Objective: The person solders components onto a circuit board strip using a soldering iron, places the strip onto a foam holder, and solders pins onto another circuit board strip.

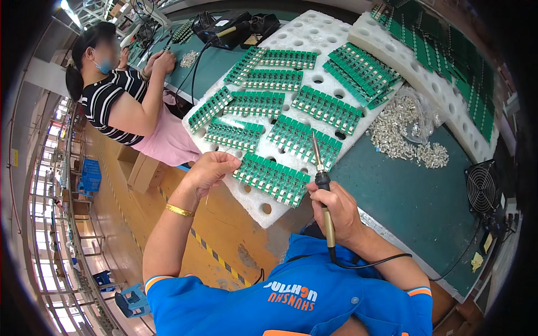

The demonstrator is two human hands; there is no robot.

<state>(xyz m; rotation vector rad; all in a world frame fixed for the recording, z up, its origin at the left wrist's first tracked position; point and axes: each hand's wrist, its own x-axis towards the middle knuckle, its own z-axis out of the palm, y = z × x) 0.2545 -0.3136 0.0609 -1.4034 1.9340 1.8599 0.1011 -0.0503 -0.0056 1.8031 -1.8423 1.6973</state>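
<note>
My left hand (216, 168) is closed in a pinch on a thin solder wire (208, 197) that hangs below it; its fingertips are at the left corner of a green circuit board panel (272, 176) on white foam (258, 207). My right hand (333, 210) grips a soldering iron (328, 227), whose metal tip points up over another green panel (294, 137), to the right of and above the nearest one. Several similar panels (272, 81) with small white components are spread across the foam farther back.
A bag and pile of small silver parts (406, 129) lie on the green mat (392, 201). A foam slab (471, 140) with boards and a black fan (479, 187) are at right. A co-worker (120, 106) works at left, near a black soldering station (218, 31).
</note>
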